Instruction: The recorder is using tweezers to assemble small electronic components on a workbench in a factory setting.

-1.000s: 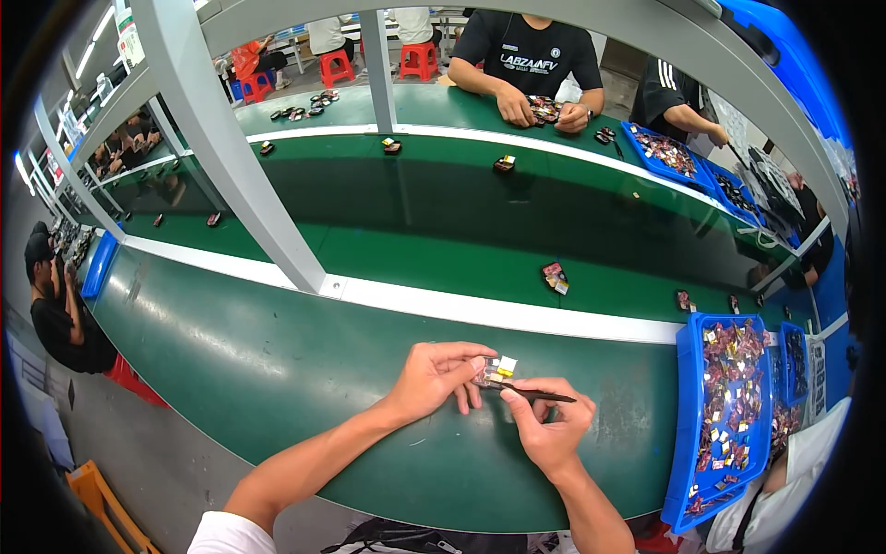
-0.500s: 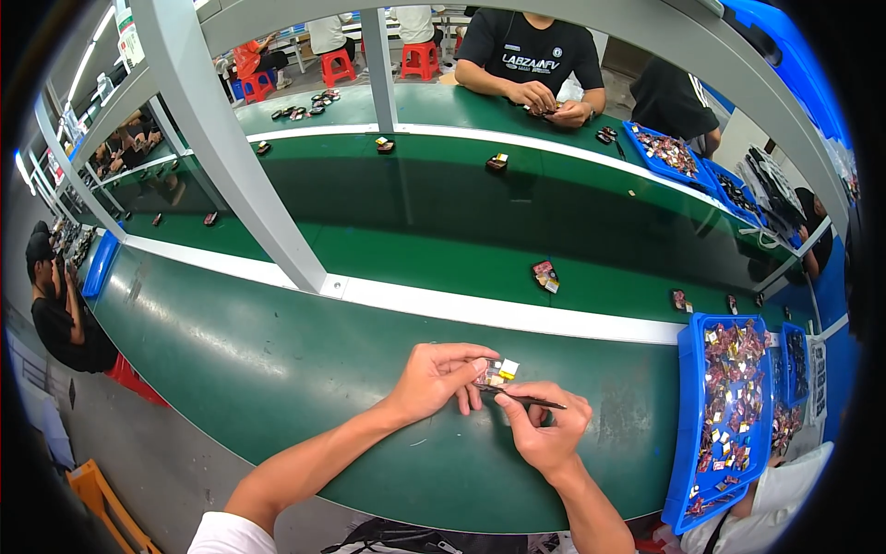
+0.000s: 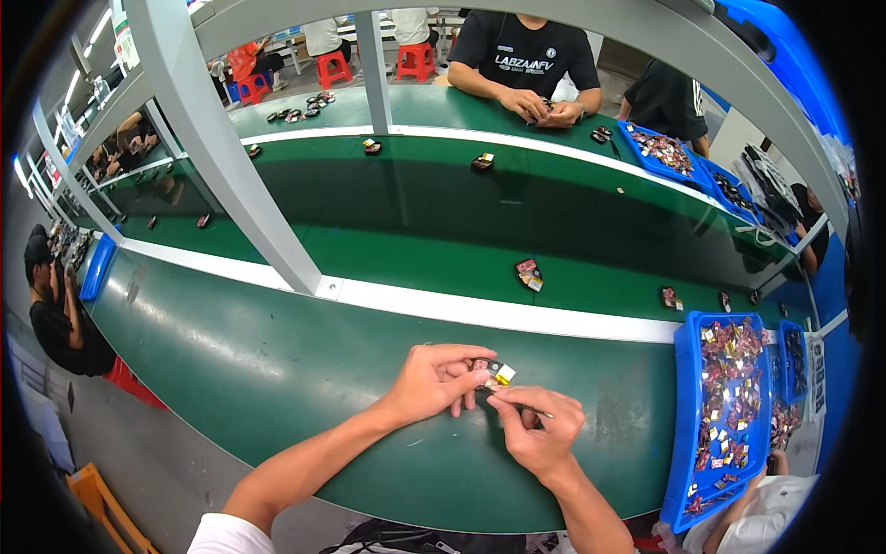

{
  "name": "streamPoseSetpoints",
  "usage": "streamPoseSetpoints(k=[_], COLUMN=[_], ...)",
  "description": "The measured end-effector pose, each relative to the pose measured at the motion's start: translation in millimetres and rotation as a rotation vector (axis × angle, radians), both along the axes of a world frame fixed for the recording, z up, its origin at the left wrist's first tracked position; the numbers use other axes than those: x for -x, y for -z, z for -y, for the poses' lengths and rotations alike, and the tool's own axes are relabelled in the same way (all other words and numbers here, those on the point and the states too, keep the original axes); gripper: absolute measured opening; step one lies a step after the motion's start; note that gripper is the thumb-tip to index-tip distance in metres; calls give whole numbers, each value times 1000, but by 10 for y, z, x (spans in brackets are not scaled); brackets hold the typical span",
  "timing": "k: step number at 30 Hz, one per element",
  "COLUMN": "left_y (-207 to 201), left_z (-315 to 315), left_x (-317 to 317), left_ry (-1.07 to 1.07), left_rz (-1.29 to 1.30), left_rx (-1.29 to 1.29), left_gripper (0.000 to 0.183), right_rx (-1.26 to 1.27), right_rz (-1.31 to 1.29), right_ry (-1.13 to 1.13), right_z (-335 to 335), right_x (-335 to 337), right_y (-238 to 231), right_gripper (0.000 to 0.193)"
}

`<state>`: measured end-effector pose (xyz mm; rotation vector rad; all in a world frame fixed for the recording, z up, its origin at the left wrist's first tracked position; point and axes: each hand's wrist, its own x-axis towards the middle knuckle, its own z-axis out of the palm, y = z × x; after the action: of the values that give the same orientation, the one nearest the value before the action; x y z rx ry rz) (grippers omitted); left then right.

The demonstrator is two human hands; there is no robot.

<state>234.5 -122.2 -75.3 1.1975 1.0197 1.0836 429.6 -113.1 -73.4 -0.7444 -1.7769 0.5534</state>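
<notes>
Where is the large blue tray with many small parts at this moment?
In the head view, the large blue tray stands at the right end of the near green table, to the right of the right hand.

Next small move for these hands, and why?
Probably steady the small electronic assembly in the left hand and make one light adjustment at its near edge with the right hand: the left hand grips the assembly, while the right holds a slim tool close beside it.
</notes>
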Motion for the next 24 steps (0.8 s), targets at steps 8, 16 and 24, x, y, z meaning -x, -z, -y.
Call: streamPoseSetpoints(k=[8,16,24], left_y=[2,67,4], left_z=[0,-80,-1038], left_x=[-64,-84,671], left_ry=[-102,-177,-687], left_rz=[-4,-7,-339], left_rx=[5,-3,-136], left_gripper=[25,21,19], right_rx=[-198,-258,-168], right_rz=[84,103,-28], right_ry=[-4,23,122], right_z=[-17,-68,-103], right_x=[21,16,-6], right_y=[105,72,-29], right_gripper=[17,19,15])
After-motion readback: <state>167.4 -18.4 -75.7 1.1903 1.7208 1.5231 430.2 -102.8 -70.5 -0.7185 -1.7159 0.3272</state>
